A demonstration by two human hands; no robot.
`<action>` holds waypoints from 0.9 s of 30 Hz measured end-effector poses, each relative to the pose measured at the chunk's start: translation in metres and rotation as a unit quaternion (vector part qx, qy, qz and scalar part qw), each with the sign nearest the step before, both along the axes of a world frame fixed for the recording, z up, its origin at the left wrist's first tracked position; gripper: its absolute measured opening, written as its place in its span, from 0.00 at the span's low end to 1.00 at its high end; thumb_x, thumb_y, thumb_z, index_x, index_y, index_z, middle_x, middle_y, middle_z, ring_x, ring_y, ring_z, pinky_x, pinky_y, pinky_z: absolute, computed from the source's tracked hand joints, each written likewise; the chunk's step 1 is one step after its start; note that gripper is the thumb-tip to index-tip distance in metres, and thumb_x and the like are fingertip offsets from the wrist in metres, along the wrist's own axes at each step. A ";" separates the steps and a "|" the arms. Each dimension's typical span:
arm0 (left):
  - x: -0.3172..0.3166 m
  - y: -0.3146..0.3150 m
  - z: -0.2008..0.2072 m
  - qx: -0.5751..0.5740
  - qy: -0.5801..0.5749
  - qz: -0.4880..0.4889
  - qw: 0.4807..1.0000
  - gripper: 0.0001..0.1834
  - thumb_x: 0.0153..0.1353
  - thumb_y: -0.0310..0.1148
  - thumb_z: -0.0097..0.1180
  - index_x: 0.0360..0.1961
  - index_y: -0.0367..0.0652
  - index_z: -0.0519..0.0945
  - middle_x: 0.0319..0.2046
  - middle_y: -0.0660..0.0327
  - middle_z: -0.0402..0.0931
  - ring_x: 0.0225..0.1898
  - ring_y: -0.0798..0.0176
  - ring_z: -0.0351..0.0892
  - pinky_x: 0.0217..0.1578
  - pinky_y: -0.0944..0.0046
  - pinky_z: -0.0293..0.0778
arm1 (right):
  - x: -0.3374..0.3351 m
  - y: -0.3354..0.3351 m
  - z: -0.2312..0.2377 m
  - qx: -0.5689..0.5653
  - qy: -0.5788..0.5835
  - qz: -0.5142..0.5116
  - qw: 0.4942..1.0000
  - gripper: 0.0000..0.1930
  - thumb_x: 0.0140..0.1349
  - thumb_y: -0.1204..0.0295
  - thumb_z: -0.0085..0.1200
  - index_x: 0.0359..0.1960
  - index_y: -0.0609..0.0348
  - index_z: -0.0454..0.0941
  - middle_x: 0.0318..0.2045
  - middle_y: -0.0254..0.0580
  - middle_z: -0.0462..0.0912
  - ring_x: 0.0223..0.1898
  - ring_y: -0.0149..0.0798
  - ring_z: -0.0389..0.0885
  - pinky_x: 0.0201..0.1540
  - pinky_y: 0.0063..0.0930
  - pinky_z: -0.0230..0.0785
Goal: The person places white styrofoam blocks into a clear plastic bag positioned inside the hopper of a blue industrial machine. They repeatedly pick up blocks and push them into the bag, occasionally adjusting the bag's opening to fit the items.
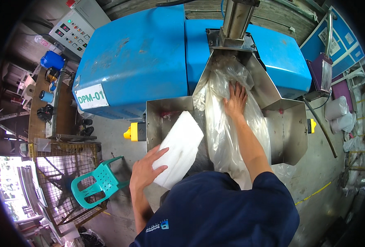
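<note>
The left hand (pixel 143 171) has thumb and fingers parted, touching the white block (pixel 181 145) at its 8 o'clock edge; I cannot tell how firmly it grips. The block stretches from those fingertips toward 1 o'clock. The right hand (pixel 236 102), fingers spread, lies palm down on clear film (pixel 221 140), which runs beneath it toward 12 o'clock into the metal chute (pixel 264 83) and toward 6 o'clock.
</note>
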State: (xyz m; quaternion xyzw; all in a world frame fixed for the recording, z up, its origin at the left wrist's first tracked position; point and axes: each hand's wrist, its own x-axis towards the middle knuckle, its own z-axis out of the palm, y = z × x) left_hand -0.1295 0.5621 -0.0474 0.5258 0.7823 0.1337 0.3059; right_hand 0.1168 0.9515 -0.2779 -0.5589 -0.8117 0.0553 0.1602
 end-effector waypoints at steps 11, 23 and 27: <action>-0.006 -0.001 -0.006 0.053 0.007 -0.044 0.998 0.38 0.59 0.40 0.74 0.72 0.70 0.77 0.73 0.57 0.73 0.68 0.47 0.78 0.64 0.51 0.77 | 0.027 -0.017 0.055 -0.100 0.186 0.039 0.977 0.36 0.64 0.55 0.68 0.72 0.54 0.75 0.75 0.54 0.70 0.76 0.62 0.65 0.77 0.54 0.59; -0.007 -0.006 -0.018 0.071 -0.016 -0.073 0.995 0.39 0.58 0.34 0.75 0.73 0.62 0.77 0.73 0.49 0.72 0.71 0.44 0.74 0.69 0.52 0.72 | 0.375 -0.249 -0.087 -0.072 0.200 -0.578 0.788 0.27 0.72 0.53 0.57 0.58 0.68 0.82 0.56 0.64 0.84 0.61 0.65 0.79 0.65 0.52 0.70; -0.012 -0.001 -0.016 0.053 -0.052 -0.088 0.993 0.40 0.58 0.33 0.75 0.73 0.59 0.77 0.73 0.47 0.71 0.72 0.43 0.73 0.70 0.52 0.71 | 0.378 -0.282 -0.190 -0.183 0.251 -0.476 0.823 0.34 0.76 0.48 0.51 0.62 0.72 0.79 0.59 0.68 0.83 0.61 0.65 0.81 0.65 0.52 0.71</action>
